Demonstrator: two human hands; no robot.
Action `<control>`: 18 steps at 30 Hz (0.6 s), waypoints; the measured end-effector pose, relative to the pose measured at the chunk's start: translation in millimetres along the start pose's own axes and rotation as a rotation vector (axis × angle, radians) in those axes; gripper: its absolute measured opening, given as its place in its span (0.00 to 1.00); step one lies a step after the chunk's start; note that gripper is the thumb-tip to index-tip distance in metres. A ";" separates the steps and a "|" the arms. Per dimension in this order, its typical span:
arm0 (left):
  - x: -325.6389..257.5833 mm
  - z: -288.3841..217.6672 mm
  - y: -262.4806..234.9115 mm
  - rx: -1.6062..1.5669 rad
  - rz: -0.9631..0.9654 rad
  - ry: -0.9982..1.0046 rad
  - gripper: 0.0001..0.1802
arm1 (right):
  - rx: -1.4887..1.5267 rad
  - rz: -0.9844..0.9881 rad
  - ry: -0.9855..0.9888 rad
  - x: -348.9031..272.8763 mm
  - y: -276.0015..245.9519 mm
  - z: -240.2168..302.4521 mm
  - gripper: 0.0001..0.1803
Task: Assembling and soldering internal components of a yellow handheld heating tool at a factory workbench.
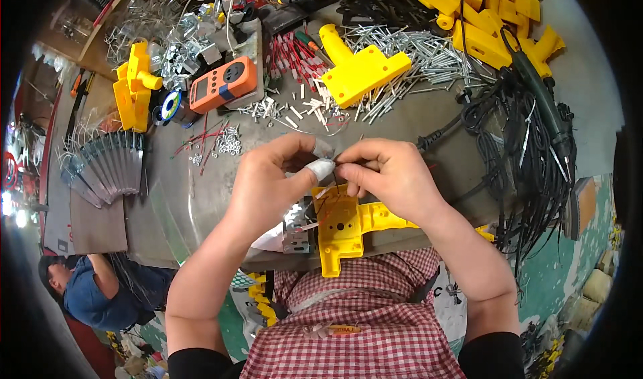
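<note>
My left hand (271,178) and my right hand (392,174) meet over the table's near side. White coverings wrap the left thumb and a fingertip. Both hands pinch a thin dark wire (337,178) between thumb and forefinger; its ends are partly hidden by the fingers. Just below lies an open yellow plastic housing half (340,226), its handle pointing right, with thin wires running over its upper part. A bent metal plate (296,230) touches or nearly touches the housing's left side.
Behind my hands lie an orange meter (223,85), a yellow housing (362,74), loose screws (435,54) and white sleeves (295,114). Black cables (492,138) and a dark green pen-shaped tool (536,91) are at right. Fanned metal blades (110,164) lie left; another person (100,292) sits beyond.
</note>
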State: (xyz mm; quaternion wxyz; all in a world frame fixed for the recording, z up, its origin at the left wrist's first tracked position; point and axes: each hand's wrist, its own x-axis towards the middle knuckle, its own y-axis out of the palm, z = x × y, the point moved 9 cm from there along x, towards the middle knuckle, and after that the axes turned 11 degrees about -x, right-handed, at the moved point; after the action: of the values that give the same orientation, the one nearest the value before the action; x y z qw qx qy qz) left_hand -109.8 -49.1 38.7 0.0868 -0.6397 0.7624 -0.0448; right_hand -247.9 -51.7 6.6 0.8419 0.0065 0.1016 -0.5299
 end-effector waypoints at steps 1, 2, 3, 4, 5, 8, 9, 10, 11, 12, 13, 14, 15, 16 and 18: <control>-0.4 0.0 -0.3 -0.001 0.002 0.000 0.12 | -0.019 0.000 -0.013 0.2 0.5 0.0 0.09; -0.7 0.7 -0.8 -0.005 0.001 -0.004 0.11 | -0.039 0.001 -0.026 0.4 1.1 0.7 0.09; -1.3 1.5 -2.0 -0.010 -0.002 -0.008 0.11 | -0.041 0.001 -0.025 0.9 1.7 1.4 0.09; -1.9 2.5 -3.5 -0.013 -0.002 -0.008 0.11 | -0.083 0.004 -0.023 1.5 2.7 2.6 0.09; -2.6 6.1 -5.7 -0.054 -0.008 -0.031 0.09 | -0.124 0.007 -0.021 2.2 4.1 3.4 0.10; -2.6 12.7 -1.8 -0.095 0.002 -0.024 0.07 | -0.220 -0.048 -0.182 -1.5 0.1 14.2 0.10; -3.2 13.0 -2.7 -0.109 0.013 0.003 0.06 | -0.222 -0.045 -0.181 -0.2 1.1 15.1 0.10; -3.3 12.3 -2.3 -0.111 0.011 0.002 0.06 | -0.309 -0.059 -0.232 0.5 1.1 21.0 0.10; -3.1 16.6 2.2 -0.327 0.019 -0.067 0.05 | -0.394 -0.074 -0.284 0.7 1.5 27.1 0.09; -3.3 21.2 6.4 -0.543 0.026 -0.135 0.05 | -0.395 -0.071 -0.286 1.9 1.9 29.1 0.09; -4.1 21.8 6.2 -0.542 0.022 -0.134 0.05 | -0.386 -0.035 -0.250 3.6 4.1 28.4 0.09; -5.4 23.9 5.4 -0.634 0.010 -0.138 0.05 | -0.377 0.001 -0.215 5.4 6.6 27.5 0.09; -6.7 27.0 5.6 -0.729 -0.001 -0.143 0.05 | -0.377 0.002 -0.215 5.7 6.1 29.2 0.09; -6.1 31.4 1.7 -0.728 -0.002 -0.143 0.05 | -0.324 0.032 -0.180 6.8 7.3 27.5 0.09; -0.8 22.1 -22.0 -0.793 -0.071 0.075 0.06 | -0.271 0.061 -0.144 8.6 8.7 21.5 0.09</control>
State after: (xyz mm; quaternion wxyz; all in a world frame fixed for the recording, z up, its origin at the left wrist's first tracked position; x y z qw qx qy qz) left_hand -84.2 -51.3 21.0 -0.1960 -0.6475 0.7007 0.2267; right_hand -233.1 -58.1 25.3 0.8559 -0.1420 0.1113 -0.4846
